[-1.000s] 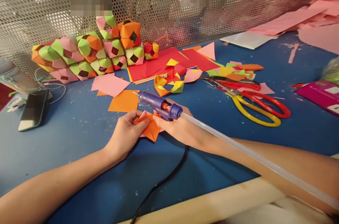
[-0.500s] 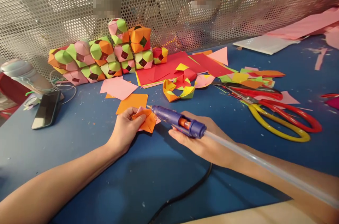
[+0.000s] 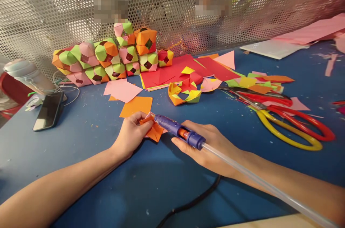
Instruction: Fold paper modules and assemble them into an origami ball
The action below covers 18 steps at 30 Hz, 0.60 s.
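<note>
Between its thumb and fingers, my left hand pinches a folded orange and pink paper piece just over the table. My right hand is wrapped around a blue glue gun, whose nozzle points left and meets the upper edge of the folded paper. A long clear glue stick sticks out of the gun's back end, over my right forearm. Just beyond my left hand lies a flat orange square of paper. A partly built paper ring in yellow, green and red sits farther back.
Stacked folded-paper balls stand against the perforated metal screen. Large scissors with red and yellow handles lie at right, near paper scraps. A phone and a tumbler are at left. The gun's black cord runs toward me.
The glue gun's back end has swung down and left, while its nozzle stays at the folded paper. My left hand still pinches the paper. The whole view has shifted slightly.
</note>
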Available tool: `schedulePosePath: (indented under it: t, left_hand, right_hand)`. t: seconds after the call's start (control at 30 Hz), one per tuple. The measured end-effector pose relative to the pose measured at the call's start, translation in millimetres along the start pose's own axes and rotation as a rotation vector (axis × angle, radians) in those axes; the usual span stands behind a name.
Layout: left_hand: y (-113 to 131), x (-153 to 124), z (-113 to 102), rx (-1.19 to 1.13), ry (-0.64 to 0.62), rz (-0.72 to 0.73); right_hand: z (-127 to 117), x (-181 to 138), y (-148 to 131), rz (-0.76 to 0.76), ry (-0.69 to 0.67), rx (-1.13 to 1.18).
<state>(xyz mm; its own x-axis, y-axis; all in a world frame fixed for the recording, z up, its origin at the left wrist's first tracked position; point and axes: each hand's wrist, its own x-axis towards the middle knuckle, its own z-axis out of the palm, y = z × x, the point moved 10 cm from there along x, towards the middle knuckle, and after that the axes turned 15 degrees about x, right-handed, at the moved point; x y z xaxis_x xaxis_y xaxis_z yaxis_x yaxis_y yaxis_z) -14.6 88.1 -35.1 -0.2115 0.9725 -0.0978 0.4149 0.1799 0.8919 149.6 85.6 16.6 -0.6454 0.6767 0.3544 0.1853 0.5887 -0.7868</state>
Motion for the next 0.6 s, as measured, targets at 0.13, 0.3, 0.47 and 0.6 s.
schedulePosePath:
  t: [0.13,0.3,0.47,0.6]
  left_hand:
    - [5.0,-2.6,1.6,-0.034,-0.013,0.001]
    - [6.4,-3.1,2.3,-0.036,-0.018,-0.001]
    - [4.1,-2.3,1.3,-0.036,-0.005,-0.014]
    - [0.9,-0.7,1.0,-0.028,-0.003,-0.020]
  right_hand:
    - [2.1,0.6,-6.1,-0.049,-0.009,-0.040]
    - [0.5,-0.2,-7.3,-0.058,0.005,-0.087]
    - [0.3,0.0,-5.5,-0.045,-0.005,-0.124]
    - [-2.3,-0.4,-3.0,-0.026,0.011,-0.127]
